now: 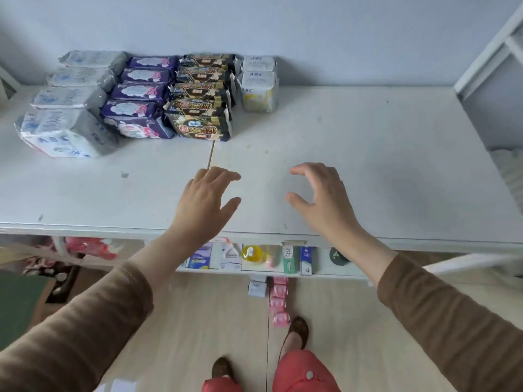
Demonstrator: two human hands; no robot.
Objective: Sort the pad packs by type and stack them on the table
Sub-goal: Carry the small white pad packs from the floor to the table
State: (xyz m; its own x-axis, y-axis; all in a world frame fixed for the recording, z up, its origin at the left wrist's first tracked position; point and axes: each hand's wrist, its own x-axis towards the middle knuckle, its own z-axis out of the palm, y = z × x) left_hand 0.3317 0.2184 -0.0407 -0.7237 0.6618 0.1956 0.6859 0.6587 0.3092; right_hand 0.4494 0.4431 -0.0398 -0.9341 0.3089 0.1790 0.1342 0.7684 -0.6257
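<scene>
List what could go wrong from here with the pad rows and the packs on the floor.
1. The front white ABC pack sits tilted, close to the table's left part; a nudge might topple it.
2. The short ABC row on the right holds few packs, and similar white packs lie on the floor, so that type may be left incomplete.
3. The pink packs lie near the person's foot and could be stepped on. Both the left hand and right hand are empty.

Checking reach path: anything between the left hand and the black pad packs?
Head view: only bare table with a thin seam line between the left hand and the black pad packs. Nothing stands there.
</scene>
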